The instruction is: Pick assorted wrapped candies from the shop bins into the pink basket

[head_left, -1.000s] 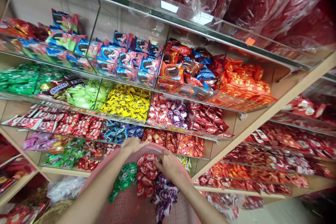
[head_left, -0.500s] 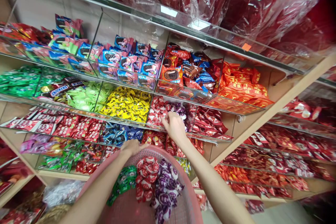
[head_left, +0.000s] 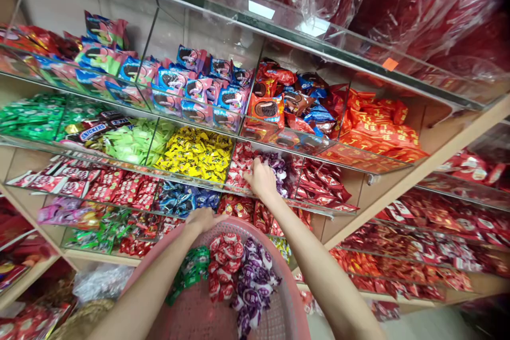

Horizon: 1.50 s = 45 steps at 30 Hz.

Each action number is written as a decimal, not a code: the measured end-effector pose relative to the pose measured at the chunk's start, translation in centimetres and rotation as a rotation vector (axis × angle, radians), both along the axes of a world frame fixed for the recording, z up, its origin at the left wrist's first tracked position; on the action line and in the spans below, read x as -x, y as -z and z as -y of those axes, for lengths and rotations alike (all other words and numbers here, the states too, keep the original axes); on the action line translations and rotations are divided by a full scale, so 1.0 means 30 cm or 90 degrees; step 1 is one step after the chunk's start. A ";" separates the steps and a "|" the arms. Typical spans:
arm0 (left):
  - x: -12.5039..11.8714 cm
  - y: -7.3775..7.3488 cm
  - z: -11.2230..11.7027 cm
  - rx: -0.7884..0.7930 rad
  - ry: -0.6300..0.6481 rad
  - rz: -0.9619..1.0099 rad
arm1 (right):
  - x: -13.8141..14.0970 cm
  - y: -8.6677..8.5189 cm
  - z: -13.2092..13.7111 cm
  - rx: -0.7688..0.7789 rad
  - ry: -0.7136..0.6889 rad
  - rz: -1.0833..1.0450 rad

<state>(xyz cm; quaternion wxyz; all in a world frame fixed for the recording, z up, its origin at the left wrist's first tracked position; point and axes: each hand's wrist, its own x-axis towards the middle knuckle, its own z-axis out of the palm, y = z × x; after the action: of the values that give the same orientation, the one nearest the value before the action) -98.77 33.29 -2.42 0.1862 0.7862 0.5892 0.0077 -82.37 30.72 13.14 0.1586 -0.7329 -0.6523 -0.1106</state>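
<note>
The left grip (head_left: 201, 219) is closed on the rim of a pink plastic basket (head_left: 243, 224); in the basket lie 3 heaps: green sweets (head_left: 190, 268), red sweets (head_left: 225, 265) and purple sweets (head_left: 251, 288); farther off, the right grip (head_left: 261, 179) rests on red and purple sweets (head_left: 274, 166) in a clear shelf bin (head_left: 231, 190); whether it holds any, I cannot tell.
</note>
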 end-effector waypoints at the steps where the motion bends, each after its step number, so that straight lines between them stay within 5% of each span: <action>1: 0.000 -0.001 0.001 -0.002 -0.001 0.000 | -0.005 -0.004 0.005 -0.007 -0.002 -0.010; 11: -0.006 -0.002 -0.001 0.000 -0.012 -0.013 | -0.021 -0.090 0.120 -0.177 -0.102 -0.204; 14: -0.008 -0.001 -0.002 0.001 -0.009 -0.014 | 0.017 -0.062 0.196 -0.178 -0.194 -0.269; 17: -0.010 -0.009 0.002 0.002 0.003 -0.020 | 0.066 0.054 0.255 -0.085 -0.275 -0.317; 23: -0.007 -0.027 0.015 0.006 0.002 -0.036 | 0.115 0.414 0.279 0.174 -0.270 -0.284; 27: -0.002 -0.017 0.013 -0.004 -0.011 -0.009 | 0.112 0.535 0.287 0.244 -0.223 -0.199; 40: -0.004 -0.010 0.009 -0.013 -0.019 -0.002 | 0.164 0.550 0.324 0.207 -0.170 -0.027; 45: -0.005 -0.006 0.001 -0.006 0.000 -0.004 | 0.154 0.434 0.318 0.120 -0.206 -0.061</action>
<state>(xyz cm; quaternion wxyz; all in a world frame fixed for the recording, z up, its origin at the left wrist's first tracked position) -98.61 33.27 -2.25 0.1803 0.7870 0.5899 0.0081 -87.00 21.17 0.11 0.1359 -0.6344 -0.7609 0.0131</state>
